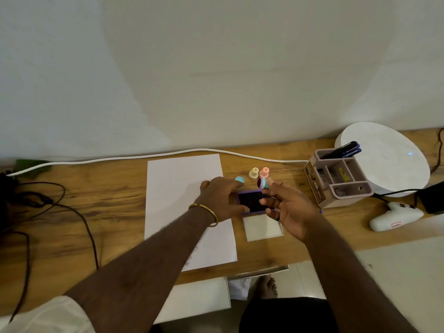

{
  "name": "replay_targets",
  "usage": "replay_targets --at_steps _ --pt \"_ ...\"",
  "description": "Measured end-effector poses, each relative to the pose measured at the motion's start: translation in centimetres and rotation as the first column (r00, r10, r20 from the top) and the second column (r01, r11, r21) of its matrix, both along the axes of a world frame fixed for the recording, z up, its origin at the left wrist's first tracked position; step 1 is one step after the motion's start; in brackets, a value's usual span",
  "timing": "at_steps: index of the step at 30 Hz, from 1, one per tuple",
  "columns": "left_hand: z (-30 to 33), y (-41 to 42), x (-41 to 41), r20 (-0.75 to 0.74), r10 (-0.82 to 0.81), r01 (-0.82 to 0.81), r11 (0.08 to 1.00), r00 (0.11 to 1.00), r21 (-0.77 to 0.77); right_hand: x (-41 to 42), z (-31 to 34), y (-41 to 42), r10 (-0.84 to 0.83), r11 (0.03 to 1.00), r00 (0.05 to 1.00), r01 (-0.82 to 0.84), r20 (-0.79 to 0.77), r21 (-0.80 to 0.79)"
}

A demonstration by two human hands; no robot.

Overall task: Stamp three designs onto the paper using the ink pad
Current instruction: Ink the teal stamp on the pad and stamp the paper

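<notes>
A white sheet of paper (177, 188) lies on the wooden desk (96, 207). To its right sits an open purple ink pad (252, 200) with a dark inked surface, and its white lid (263, 228) lies just in front. My left hand (221, 198) grips the pad's left edge. My right hand (288, 207) holds a teal stamp (263, 183) at its fingertips, tilted above the pad's far edge with its inked face toward the left. A blue stamp (239, 179), a cream stamp (254, 173) and a pink stamp (265, 172) stand behind the pad.
A pink desk organiser (336, 181) with pens stands to the right, before a round white device (389, 159). A white game controller (396, 217) lies near the right edge. A white cable (120, 158) runs along the wall; dark wires (36, 200) sprawl at left.
</notes>
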State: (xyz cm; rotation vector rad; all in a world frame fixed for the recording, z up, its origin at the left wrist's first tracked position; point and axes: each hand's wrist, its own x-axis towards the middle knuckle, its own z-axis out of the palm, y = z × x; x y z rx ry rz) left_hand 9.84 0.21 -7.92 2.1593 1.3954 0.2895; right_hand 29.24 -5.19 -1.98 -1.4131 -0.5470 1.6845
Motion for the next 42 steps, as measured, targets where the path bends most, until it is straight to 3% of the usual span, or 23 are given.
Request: replay_targets --at_steps 2,4,13,18,20,22,25,32,38,42 --pt "-0.4 -0.4 -0.2 -0.043 -0.042 0.042 0.999 0.998 -0.018 -0.7 -0.2 0.0 -0.004 1.000 0.971 0.000 0.240 0.017" --pt "-0.6 -0.5 -0.1 -0.047 -0.042 0.040 0.999 0.998 -0.032 -1.1 -0.4 0.1 -0.034 0.999 0.943 0.022 0.330 0.040" --pt "-1.0 -0.5 0.4 -0.021 -0.012 0.012 1.000 1.000 -0.017 -0.9 -1.4 0.4 0.005 0.995 0.988 -0.020 0.156 0.098" --pt "-1.2 -0.6 0.3 -0.002 -0.002 0.002 1.000 1.000 -0.024 -1.1 -1.5 0.3 0.029 0.982 0.930 -0.095 0.366 0.165" --pt "-1.2 -0.6 0.2 -0.014 -0.003 0.003 0.999 1.000 -0.035 -1.2 -1.7 0.5 0.007 0.985 0.968 -0.050 0.251 0.165" --pt "-1.1 -0.6 0.2 -0.013 0.000 -0.001 0.999 1.000 -0.045 -1.0 -1.7 0.6 -0.025 0.993 0.998 0.031 -0.049 0.114" --pt "-0.8 -0.5 0.1 0.018 0.010 -0.009 0.999 1.000 -0.044 -0.3 -2.1 0.2 -0.018 0.997 0.947 0.042 -0.322 0.069" --pt "-0.2 -0.4 -0.1 0.059 0.027 -0.026 0.999 0.998 -0.019 0.0 -2.8 0.1 -0.037 0.995 0.900 0.073 -0.435 0.067" --pt "-0.6 -0.4 -0.1 0.033 -0.002 0.003 0.999 0.999 -0.038 0.2 -2.8 0.2 -0.021 0.998 0.946 0.041 -0.325 0.056" --pt "-0.9 -0.5 0.0 0.026 -0.020 0.021 0.999 0.999 -0.037 -0.7 -2.4 0.4 0.029 0.995 0.994 -0.039 0.102 0.095"
